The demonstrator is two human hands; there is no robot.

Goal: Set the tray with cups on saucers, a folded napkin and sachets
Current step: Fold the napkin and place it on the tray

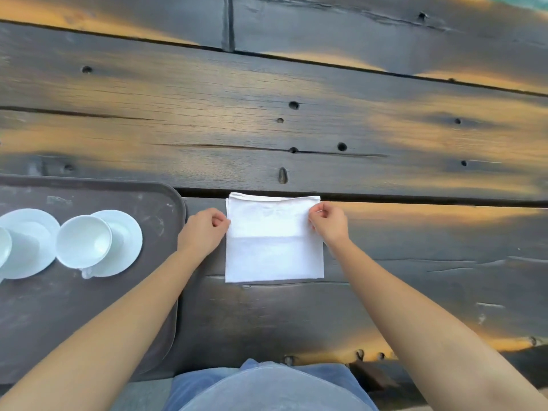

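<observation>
Head camera looks steeply down at table (296,129).

A table (296,84) of wide, dark, weathered wooden planks fills nearly the whole view. The boards run left to right with dark gaps (385,198) between them, long cracks (237,147) along the grain and small round holes (293,105) scattered about. Warm orange light lies in soft patches (430,132) across the wood, the rest in grey shadow, and a sliver of teal (522,0) shows at the top right corner.
</observation>
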